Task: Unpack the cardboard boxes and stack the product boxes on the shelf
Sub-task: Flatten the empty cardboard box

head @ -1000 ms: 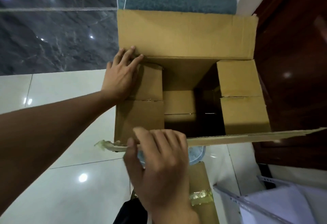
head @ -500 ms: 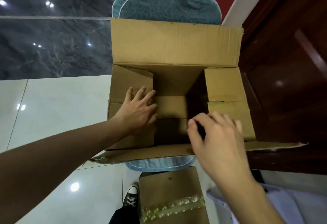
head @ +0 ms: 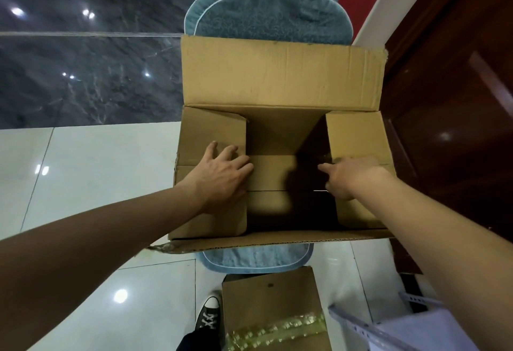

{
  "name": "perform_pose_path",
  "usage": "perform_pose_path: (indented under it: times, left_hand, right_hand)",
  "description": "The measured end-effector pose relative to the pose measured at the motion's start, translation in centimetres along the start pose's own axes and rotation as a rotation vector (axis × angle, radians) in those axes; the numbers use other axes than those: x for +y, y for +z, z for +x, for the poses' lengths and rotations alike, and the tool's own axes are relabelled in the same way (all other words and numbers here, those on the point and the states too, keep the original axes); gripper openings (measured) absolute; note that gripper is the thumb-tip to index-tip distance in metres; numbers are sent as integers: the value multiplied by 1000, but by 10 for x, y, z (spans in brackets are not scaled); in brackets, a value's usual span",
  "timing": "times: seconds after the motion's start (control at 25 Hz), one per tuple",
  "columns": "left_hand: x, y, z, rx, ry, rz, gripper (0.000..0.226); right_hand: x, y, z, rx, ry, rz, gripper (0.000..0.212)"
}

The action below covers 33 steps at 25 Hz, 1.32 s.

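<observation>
A large open cardboard box [head: 280, 78] stands on the floor with its far flap raised. Plain brown product boxes sit inside it: a left pair [head: 211, 131], a low middle one [head: 270, 169] and a right pair [head: 354, 134]. My left hand [head: 222, 177] lies flat on the left product boxes, its fingers spread and reaching their inner edge. My right hand [head: 345, 177] reaches into the dark gap beside the right product boxes and touches their inner side; whether it grips one is unclear.
A blue mat [head: 266, 9] lies under the box. A smaller taped cardboard box [head: 272, 306] stands near my shoe [head: 208, 314]. A dark wooden door [head: 455, 101] rises at the right. White metal shelf parts [head: 388, 325] lie at bottom right.
My right hand let go of the near flap and moved forward and right into the box. My left hand slid from the far left corner back onto the left product boxes.
</observation>
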State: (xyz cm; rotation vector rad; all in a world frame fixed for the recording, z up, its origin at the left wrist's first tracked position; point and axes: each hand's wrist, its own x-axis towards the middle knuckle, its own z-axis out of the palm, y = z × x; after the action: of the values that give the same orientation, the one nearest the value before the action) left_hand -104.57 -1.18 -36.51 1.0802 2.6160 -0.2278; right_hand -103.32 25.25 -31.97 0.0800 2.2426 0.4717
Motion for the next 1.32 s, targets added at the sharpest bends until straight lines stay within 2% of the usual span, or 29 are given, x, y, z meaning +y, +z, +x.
perform_pose_path:
  times: [0.12, 0.44, 0.68, 0.8, 1.0, 1.12, 1.2, 1.32]
  left_hand:
    - [-2, -5, -3, 85, 19, -31, 46]
    - [2, -28, -24, 250, -38, -55, 50]
    - [1, -61, -48, 381, -236, -191, 46]
    - [-10, -77, -62, 451, -343, -303, 44]
    - [-23, -86, -88, 483, -514, -443, 41]
    - [-29, -72, -91, 368, -702, -619, 47]
    - [-33, -66, -94, 329, -713, -714, 50]
    - [-34, -70, -106, 335, -637, -761, 59]
  right_hand:
    - [12, 2, 2, 19, 1, -15, 58]
    - [29, 13, -22, 347, -31, 100, 40]
    - [61, 20, -42, 582, 46, 225, 33]
    - [88, 23, -51, 609, 107, 314, 34]
    - [121, 37, -58, 614, 122, 478, 42]
    - [131, 46, -64, 668, 69, 662, 44]
    - [137, 53, -69, 703, 69, 778, 42]
    - [147, 61, -75, 726, 114, 911, 41]
